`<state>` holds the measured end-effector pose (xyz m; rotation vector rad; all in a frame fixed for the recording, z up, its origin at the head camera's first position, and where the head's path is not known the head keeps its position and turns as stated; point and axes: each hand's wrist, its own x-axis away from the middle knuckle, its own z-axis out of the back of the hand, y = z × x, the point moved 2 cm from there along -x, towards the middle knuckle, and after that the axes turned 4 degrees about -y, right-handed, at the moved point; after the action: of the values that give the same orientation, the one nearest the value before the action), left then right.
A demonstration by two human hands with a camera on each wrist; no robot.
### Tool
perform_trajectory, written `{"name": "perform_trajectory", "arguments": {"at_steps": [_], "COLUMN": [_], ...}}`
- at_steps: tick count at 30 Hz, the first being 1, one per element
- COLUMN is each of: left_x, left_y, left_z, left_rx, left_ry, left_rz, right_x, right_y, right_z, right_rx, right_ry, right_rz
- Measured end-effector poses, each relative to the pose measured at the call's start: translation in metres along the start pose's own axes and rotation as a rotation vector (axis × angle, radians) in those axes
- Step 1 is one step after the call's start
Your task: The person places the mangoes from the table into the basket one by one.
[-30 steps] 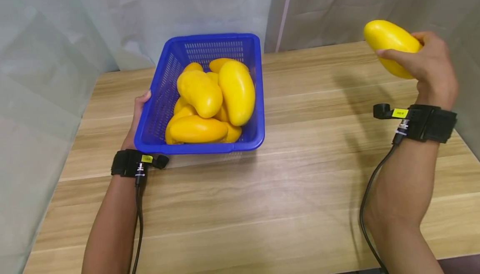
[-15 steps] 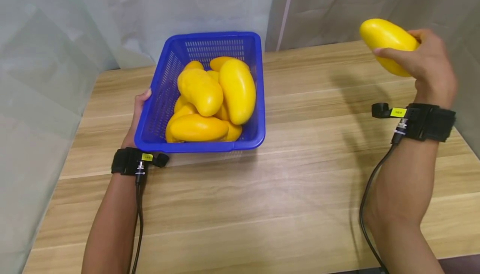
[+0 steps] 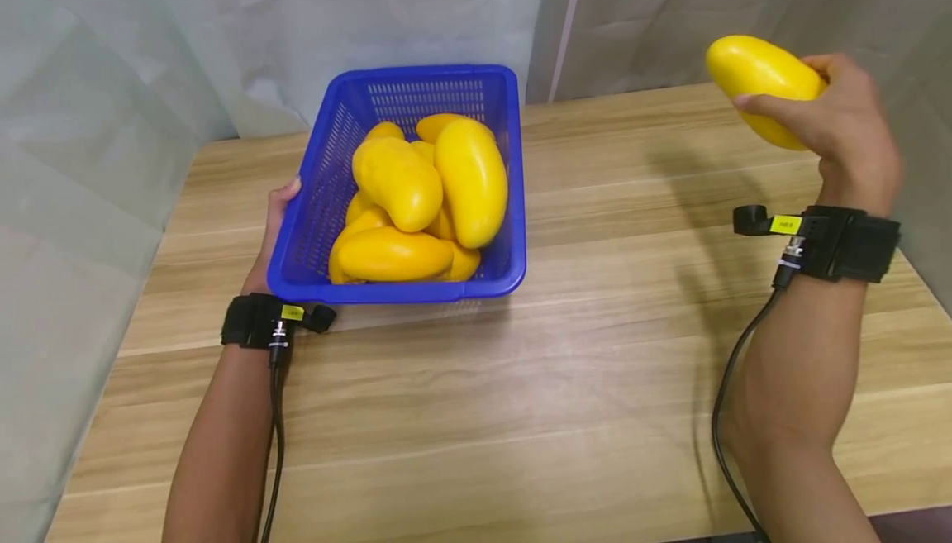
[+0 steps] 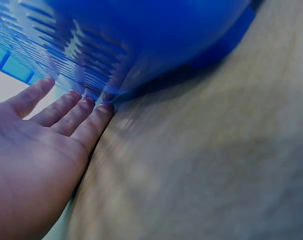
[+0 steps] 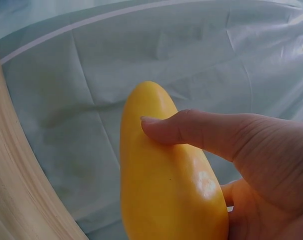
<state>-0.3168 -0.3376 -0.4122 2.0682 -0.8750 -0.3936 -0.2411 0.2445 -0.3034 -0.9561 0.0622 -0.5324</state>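
Note:
A blue plastic basket [image 3: 394, 292] with slotted walls stands on the table, piled with several yellow mangoes [image 3: 468, 183]. My left hand [image 3: 269, 229] is at its left side. In the left wrist view, the fairly straight fingers of that hand [image 4: 46, 150] touch the slotted wall near the table. At the upper right, my right hand [image 3: 855, 130] holds one yellow mango [image 3: 766, 72] above the table, well apart from the basket. The right wrist view shows the thumb lying across this mango [image 5: 161, 195]; the other fingers are mostly hidden behind it.
The wooden table [image 3: 595, 411] runs back to a grey-white sheet [image 3: 416, 6] hung behind it. Black straps [image 3: 851, 244] with cameras circle both wrists, and a cable [image 3: 725, 394] trails along each forearm.
My right hand, with the mango, has drifted slightly left. The left hand and the basket show almost no movement.

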Motion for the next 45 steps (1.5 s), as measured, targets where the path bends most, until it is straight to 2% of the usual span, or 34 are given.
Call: {"name": "perform_trajectory", "arguments": {"at_steps": [4, 16, 26, 33, 45], "left_x": [-0.0016, -0.0018, -0.0010, -0.0006, -0.0021], "left_y": [-0.0004, -0.0017, -0.0015, -0.0008, -0.0004], "left_z": [0.0013, 0.0037, 0.0033, 0.0021, 0.0037], "left_rx": [0.028, 0.071, 0.021, 0.039, 0.046], "left_ry": [-0.020, -0.045, -0.017, 0.002, -0.010], "left_rz": [-0.024, -0.013, 0.004, -0.004, -0.005], "right_x": [0.0006, 0.0000, -0.0003, -0.0002, -0.0020], "right_y": [-0.0013, -0.0040, -0.0036, -0.0049, -0.0066], "right_z": [-0.0008, -0.0047, -0.0060, -0.0063, -0.0086], "right_rx": [0.007, 0.020, 0.035, 0.033, 0.025], "right_ry": [-0.004, -0.007, -0.003, -0.001, 0.003], "right_rz": [0.000, 0.016, 0.014, 0.022, 0.034]}}
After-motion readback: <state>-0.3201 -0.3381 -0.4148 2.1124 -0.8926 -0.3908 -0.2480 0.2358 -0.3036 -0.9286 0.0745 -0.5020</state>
